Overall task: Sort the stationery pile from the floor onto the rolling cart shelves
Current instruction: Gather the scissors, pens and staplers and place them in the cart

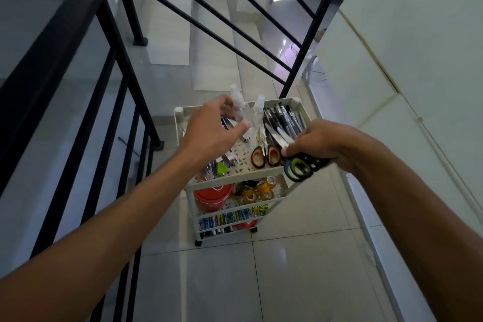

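Observation:
A white rolling cart (235,181) stands on the tiled floor below me. My left hand (211,128) hovers over its top shelf with fingers curled round a clear spray bottle (239,110); a second clear bottle (257,110) stands beside it. My right hand (318,144) grips several scissors with black, blue and green handles (300,167) above the shelf's right front corner. Orange-handled scissors (265,155) and black pens (285,117) lie on the top shelf. Nail clippers and a green item (220,167) sit at the front left.
Lower shelves hold a red tub (213,196), tape rolls (261,188) and coloured markers (224,218). A black stair railing (86,65) runs along the left and behind the cart, with steps going down beyond. A white wall (405,60) stands to the right.

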